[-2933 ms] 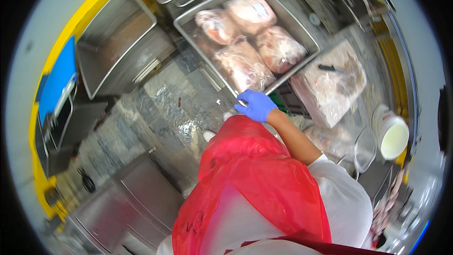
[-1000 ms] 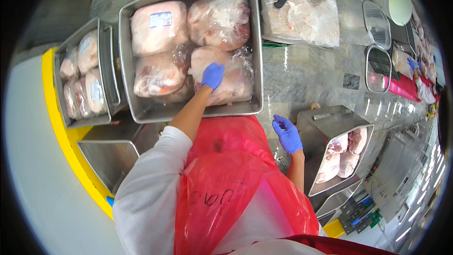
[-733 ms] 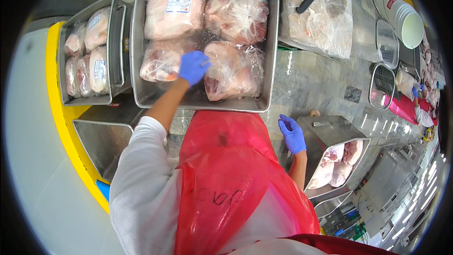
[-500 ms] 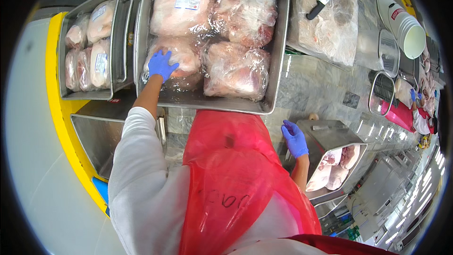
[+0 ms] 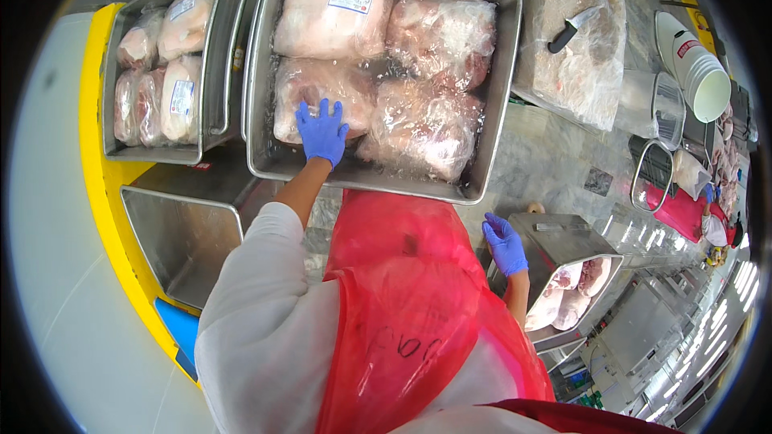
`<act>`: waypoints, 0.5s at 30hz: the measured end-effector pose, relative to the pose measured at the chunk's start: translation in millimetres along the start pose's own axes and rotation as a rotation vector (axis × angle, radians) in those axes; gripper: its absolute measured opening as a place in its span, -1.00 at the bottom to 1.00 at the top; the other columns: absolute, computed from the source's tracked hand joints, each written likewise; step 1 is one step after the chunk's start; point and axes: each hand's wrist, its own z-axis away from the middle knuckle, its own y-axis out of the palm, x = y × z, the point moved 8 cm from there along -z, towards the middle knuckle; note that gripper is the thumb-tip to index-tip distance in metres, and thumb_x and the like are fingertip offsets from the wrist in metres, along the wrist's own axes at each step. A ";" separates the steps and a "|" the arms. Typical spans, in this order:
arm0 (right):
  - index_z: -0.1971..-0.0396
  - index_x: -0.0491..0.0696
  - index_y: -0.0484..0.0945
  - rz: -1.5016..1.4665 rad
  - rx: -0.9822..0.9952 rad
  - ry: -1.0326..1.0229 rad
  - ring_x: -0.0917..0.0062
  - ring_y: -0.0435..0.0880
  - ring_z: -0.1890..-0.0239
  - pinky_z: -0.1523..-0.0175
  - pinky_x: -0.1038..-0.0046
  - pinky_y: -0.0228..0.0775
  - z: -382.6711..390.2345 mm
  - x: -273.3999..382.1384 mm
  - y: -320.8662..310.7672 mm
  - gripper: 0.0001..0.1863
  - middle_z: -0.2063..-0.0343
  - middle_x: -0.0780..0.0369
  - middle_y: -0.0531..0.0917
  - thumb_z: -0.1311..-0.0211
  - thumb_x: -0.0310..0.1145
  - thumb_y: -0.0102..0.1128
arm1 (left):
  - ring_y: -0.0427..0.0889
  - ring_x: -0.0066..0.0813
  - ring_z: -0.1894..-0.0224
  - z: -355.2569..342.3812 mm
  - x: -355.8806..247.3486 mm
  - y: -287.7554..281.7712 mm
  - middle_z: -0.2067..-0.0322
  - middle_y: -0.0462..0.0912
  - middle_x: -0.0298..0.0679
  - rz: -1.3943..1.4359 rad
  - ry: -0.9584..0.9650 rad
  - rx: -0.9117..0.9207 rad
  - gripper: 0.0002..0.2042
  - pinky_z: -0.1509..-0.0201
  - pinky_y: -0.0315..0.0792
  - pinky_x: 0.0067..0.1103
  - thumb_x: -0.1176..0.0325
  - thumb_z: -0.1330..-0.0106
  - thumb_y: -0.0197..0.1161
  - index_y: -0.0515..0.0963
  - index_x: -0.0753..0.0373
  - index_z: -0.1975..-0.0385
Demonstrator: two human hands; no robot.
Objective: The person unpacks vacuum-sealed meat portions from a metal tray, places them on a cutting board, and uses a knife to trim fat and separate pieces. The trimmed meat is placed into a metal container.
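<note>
In a steel tub (image 5: 504, 88) of water lie several large cuts of meat wrapped in clear plastic. My blue-gloved left hand (image 5: 322, 133), fingers spread, rests on the near-left wrapped cut (image 5: 322, 84). Behind it is a pale cut (image 5: 334, 28) with a white label. On the tub's right side are two more wrapped cuts, the far one (image 5: 442, 36) and the near one (image 5: 422, 124). My right hand (image 5: 505, 245), also blue-gloved, hangs beside my red apron (image 5: 402, 249). Its fingers are loosely apart and nothing shows in them, next to a steel bin (image 5: 563, 233) of meat.
Left of the tub, a second steel tub (image 5: 205, 104) holds wrapped meat, near a yellow rail (image 5: 92, 137). An open steel bin (image 5: 181, 233) stands below it. At right, a knife (image 5: 572, 28) lies on a plastic-covered block (image 5: 571, 72), near white buckets (image 5: 700, 72). Another person (image 5: 712, 225) works far right.
My left hand has shifted right and toward me across the near-left cut, its fingers now spread wider. That cut sits further up in the tub. My view has also moved slightly.
</note>
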 end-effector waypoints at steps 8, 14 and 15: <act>-0.13 -0.15 0.48 0.097 -0.012 -0.008 0.51 0.61 0.09 -0.07 0.47 0.43 -7.5 1.8 -0.8 -0.54 0.15 0.16 0.66 -0.29 -0.26 0.25 | 0.51 -0.09 -0.08 -89.1 87.7 6.2 -0.05 0.51 -0.14 0.129 -0.009 -0.002 -0.52 -0.15 0.39 -0.26 -0.03 -0.15 0.28 0.51 0.03 -0.04; -0.11 -0.14 0.50 0.134 -0.026 0.035 0.52 0.63 0.11 -0.05 0.47 0.44 8.4 -20.6 -10.5 -0.54 0.17 0.18 0.67 -0.28 -0.23 0.26 | 0.51 -0.05 -0.07 -137.0 120.8 43.9 0.00 0.54 -0.13 0.234 -0.197 -0.082 -0.50 -0.15 0.41 -0.21 -0.01 -0.12 0.35 0.51 0.04 -0.05; -0.11 -0.13 0.50 0.131 -0.021 0.052 0.53 0.63 0.12 -0.05 0.48 0.44 11.4 -26.1 -11.6 -0.54 0.17 0.18 0.67 -0.29 -0.23 0.25 | 0.51 -0.03 -0.07 -143.7 129.8 52.5 -0.01 0.54 -0.12 0.267 -0.274 -0.093 -0.51 -0.16 0.41 -0.21 0.02 -0.13 0.35 0.51 0.05 -0.05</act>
